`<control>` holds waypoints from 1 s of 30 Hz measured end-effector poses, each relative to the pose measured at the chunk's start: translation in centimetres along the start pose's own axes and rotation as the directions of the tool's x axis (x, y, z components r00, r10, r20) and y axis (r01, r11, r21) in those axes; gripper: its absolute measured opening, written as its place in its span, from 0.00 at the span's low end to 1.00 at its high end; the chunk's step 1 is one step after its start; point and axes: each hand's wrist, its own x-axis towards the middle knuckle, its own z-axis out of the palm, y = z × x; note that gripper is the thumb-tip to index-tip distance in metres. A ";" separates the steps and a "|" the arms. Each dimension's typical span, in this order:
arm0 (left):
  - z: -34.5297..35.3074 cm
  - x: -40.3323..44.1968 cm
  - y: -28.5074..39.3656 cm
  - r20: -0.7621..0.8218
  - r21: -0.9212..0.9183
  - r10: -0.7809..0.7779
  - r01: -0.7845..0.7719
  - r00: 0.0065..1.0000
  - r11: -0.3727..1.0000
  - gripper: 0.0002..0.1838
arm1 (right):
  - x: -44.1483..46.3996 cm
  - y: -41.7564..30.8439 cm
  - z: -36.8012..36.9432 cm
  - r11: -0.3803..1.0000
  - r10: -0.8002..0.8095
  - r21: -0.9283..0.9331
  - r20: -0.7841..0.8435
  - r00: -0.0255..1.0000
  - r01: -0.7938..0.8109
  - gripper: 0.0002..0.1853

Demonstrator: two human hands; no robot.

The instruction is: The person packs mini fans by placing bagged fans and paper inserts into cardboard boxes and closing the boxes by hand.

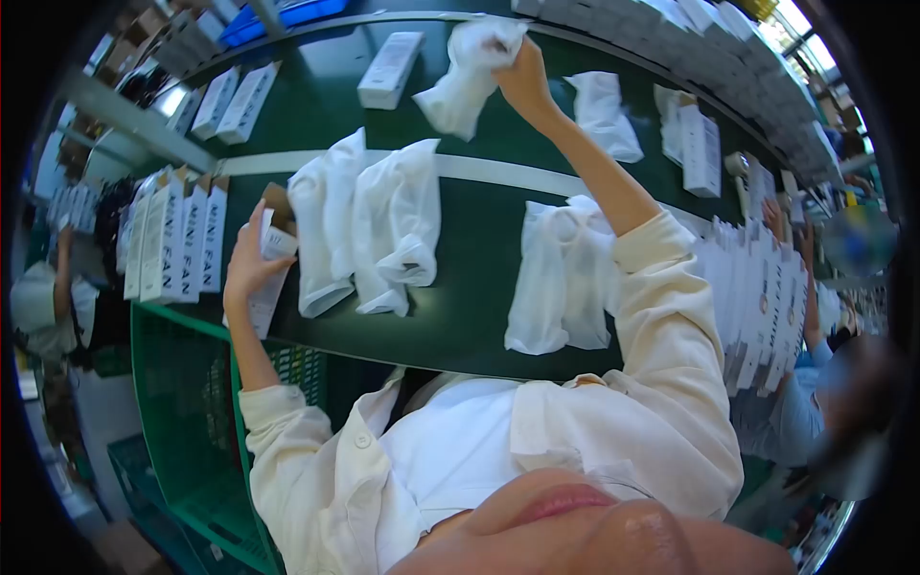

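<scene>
Our right grip [525, 79] is closed on the gathered end of a white wrapped packet [460, 103], holding it beyond the pale strip [498, 171] that crosses the worktop [450, 331]. Our left grip [247, 264] is wrapped around a small white carton [278, 240] on the near side of that strip, by its left end; a brown flap [276, 199] stands up at the carton's top. Between us and the strip lie a cluster of wrapped packets [398, 225], just right of the carton, and a wrapped pair [561, 278] farther right. Past the strip we have a lying box [391, 69], left of the held packet, and a loose packet [606, 115] to its right. Lettered boxes [172, 240] stand in a row near the strip's left end, with a green crate [182, 412] below them, nearer us.

We judge a slip the likeliest trouble: we have the packet by one end only, so its weight could work the slack wrapping out of our fingers. Baggy film could also snag on the raised flap if the two meet, creasing the flap or tearing the film. Should our left grip loosen, the carton might tip, since it sits near the worktop's edge. We cannot tell what the held packet contains.
</scene>
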 end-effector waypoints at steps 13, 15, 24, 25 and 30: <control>-0.8 -5.5 17.5 -0.582 -0.446 -0.081 -0.234 0.809 0.864 0.49 | 3.6 -20.5 -6.6 0.932 0.176 0.363 -0.482 0.858 0.013 0.13; 2.8 -5.9 21.0 -0.560 -0.361 0.020 -0.265 0.828 0.894 0.51 | 2.4 -21.8 -6.0 0.966 -0.028 0.225 -0.405 0.914 0.130 0.12; 8.6 -5.3 26.2 -0.501 -0.728 -0.027 -0.404 0.865 0.554 0.55 | -6.1 -21.5 -6.1 0.830 -0.490 -0.188 0.208 0.847 0.526 0.06; 8.9 -4.8 26.4 -0.522 -0.673 0.040 -0.441 0.852 0.593 0.54 | -6.9 -21.2 -6.8 0.920 -0.317 -0.127 0.310 0.896 0.370 0.08; 9.6 -4.1 26.8 -0.533 -0.502 0.263 -0.551 0.804 0.667 0.52 | -10.9 -20.5 -8.9 0.969 0.216 -0.011 0.525 0.823 -0.247 0.13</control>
